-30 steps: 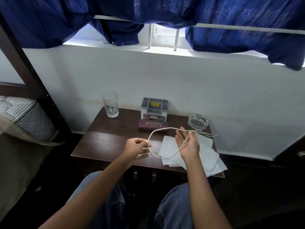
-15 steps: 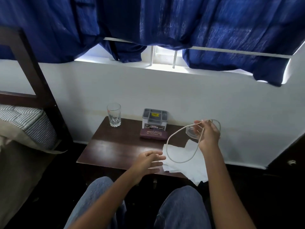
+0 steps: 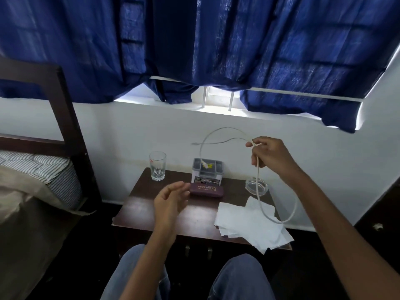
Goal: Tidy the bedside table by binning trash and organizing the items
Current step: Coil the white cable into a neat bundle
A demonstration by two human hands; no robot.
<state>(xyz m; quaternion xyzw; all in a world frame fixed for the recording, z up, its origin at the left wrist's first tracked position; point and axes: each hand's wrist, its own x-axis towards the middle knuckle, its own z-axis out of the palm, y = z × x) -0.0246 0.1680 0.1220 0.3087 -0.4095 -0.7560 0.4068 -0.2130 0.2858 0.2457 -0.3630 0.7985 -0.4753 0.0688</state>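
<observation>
My right hand (image 3: 268, 153) is raised above the right side of the dark wooden bedside table (image 3: 151, 210) and grips a white cable (image 3: 258, 187). One loop of the cable hangs down over the white tissue paper (image 3: 244, 224); its two loose ends arc up to the left above the grey lidded box (image 3: 207, 171). My left hand (image 3: 170, 201) hovers over the middle of the table, fingers relaxed, holding nothing. A maroon glasses case (image 3: 207, 190) lies in front of the box.
A drinking glass (image 3: 157, 165) stands at the table's back left and a clear glass ashtray (image 3: 256, 186) at the back right. A bed with a dark frame (image 3: 71, 135) is on the left. Blue curtains (image 3: 216, 46) hang over the window above.
My left hand let go of the cable and now hovers free. My right hand rose up and to the right with the cable; the loop hangs lower and the ends swung left.
</observation>
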